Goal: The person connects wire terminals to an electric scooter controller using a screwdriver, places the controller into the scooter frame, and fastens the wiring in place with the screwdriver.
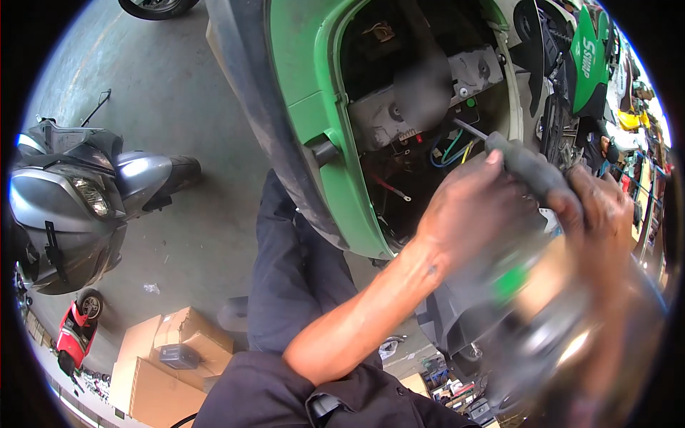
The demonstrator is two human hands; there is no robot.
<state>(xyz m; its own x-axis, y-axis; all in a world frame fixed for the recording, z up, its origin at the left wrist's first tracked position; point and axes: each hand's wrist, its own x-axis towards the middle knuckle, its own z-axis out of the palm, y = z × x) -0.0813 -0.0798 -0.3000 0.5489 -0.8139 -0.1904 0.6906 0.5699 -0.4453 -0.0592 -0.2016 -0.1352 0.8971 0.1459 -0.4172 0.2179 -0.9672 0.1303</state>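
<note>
Left hand (479,203), right hand (598,207) grip rounded screwdriver (526,165); green panel (305,75) curves nearby.

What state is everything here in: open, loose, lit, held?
Green housing: open, insides exposed
Screwdriver: held, shaft angled into the opening
Left hand: closed on the handle
Right hand: closed on the handle
Red wire: visible end loose
Headlight of the silver scooter: looks unlit
Cardboard boxes: flaps unclear

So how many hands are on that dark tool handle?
2. The left hand is by the shaft end of the tool handle, thumb against it; the right hand is around the rear end. Some fingers are blurred or hidden.
</note>
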